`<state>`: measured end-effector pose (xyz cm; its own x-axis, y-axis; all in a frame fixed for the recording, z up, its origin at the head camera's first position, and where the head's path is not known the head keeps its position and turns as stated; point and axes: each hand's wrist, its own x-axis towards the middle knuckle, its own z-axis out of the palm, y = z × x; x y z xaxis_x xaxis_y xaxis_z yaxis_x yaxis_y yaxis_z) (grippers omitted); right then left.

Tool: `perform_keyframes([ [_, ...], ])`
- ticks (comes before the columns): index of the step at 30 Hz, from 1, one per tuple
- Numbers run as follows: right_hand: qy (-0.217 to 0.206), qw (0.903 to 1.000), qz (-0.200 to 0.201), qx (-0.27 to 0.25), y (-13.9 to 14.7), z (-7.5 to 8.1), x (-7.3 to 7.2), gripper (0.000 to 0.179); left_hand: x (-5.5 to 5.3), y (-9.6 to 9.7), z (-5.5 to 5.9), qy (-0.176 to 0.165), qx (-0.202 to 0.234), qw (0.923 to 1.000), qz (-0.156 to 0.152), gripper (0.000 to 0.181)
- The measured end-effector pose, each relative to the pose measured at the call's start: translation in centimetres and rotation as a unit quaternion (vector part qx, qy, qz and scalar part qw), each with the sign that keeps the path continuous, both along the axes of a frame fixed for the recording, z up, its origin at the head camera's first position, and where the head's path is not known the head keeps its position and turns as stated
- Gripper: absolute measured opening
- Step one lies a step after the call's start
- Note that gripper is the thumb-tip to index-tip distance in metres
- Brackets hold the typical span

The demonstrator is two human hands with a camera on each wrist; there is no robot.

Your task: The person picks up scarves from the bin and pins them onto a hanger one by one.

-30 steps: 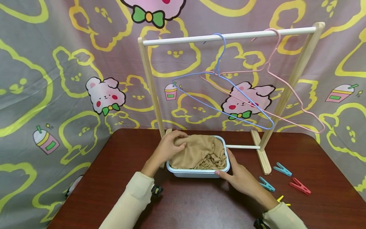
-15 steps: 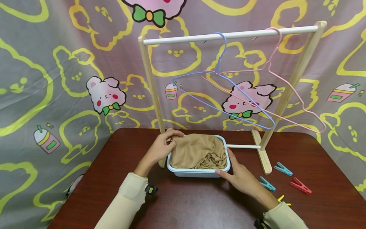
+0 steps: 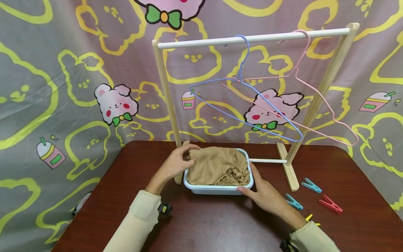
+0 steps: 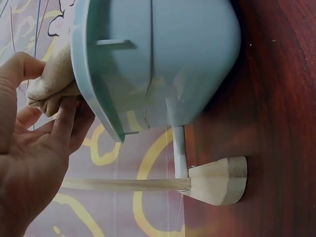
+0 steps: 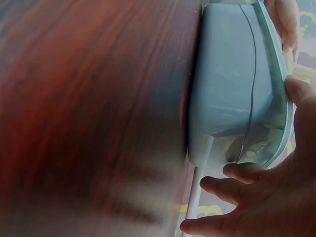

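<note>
A tan cloth (image 3: 214,164) with twisted cords bunched at its front right fills a light blue plastic basin (image 3: 217,190). At the basin's left end, my left hand (image 3: 174,162) pinches the cloth's edge. In the left wrist view, a fold of the cloth (image 4: 54,84) lies between the thumb and fingers of that hand (image 4: 39,143), just outside the rim. My right hand (image 3: 264,194) holds the basin's front right corner, thumb on the front rim and fingers along the right end. The right wrist view shows the fingers (image 5: 237,190) spread below the rim.
Behind the basin stands a wooden rack (image 3: 165,94) with a white bar (image 3: 201,43), bearing a blue hanger (image 3: 245,84) and a pink hanger (image 3: 318,94). Blue clothespins (image 3: 311,185), a red clothespin (image 3: 330,203) and a yellow clothespin (image 3: 310,217) lie to the right on the table (image 3: 220,224).
My left hand has drawn back leftward from over the cloth to its left edge, and its thumb has come back against the cloth. My right hand stays at the basin's corner.
</note>
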<state>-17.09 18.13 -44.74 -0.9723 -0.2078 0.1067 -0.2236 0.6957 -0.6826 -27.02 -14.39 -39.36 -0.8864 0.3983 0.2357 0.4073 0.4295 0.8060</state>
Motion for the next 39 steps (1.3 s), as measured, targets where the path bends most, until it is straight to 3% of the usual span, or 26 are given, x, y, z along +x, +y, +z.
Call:
perform_keyframes([
  [9, -0.011, 0.9999, -0.004, 0.002, -0.1, 0.1, 0.0, 0.098, 0.0, 0.1, -0.2, 0.012, -0.026, 0.9995, -0.015, 0.041],
  [16, 0.003, 1.0, -0.008, -0.003, -0.1, 0.1, 0.1, 0.098, 0.1, 0.4, 0.0, 0.017, -0.014, 0.9994, -0.025, 0.04],
  [24, 0.004, 0.9999, -0.01, 0.004, -0.1, 0.1, 0.0, 0.098, 0.4, 1.0, 0.5, 0.062, -0.008, 0.9977, -0.026, 0.037],
  [28, 0.004, 0.9999, -0.01, 0.007, -0.1, 0.2, 0.1, 0.097, 0.5, 1.3, 1.0, 0.102, -0.011, 0.9945, -0.021, 0.034],
  [32, -0.001, 0.9999, -0.01, 0.013, -0.2, 0.3, 0.1, 0.099, 0.7, 1.5, 1.8, 0.141, -0.008, 0.9898, -0.014, 0.033],
  [39, -0.011, 0.9997, -0.011, 0.021, -0.1, 0.3, 0.1, 0.101, 1.3, 1.5, 3.4, 0.168, 0.013, 0.9855, -0.023, 0.03],
])
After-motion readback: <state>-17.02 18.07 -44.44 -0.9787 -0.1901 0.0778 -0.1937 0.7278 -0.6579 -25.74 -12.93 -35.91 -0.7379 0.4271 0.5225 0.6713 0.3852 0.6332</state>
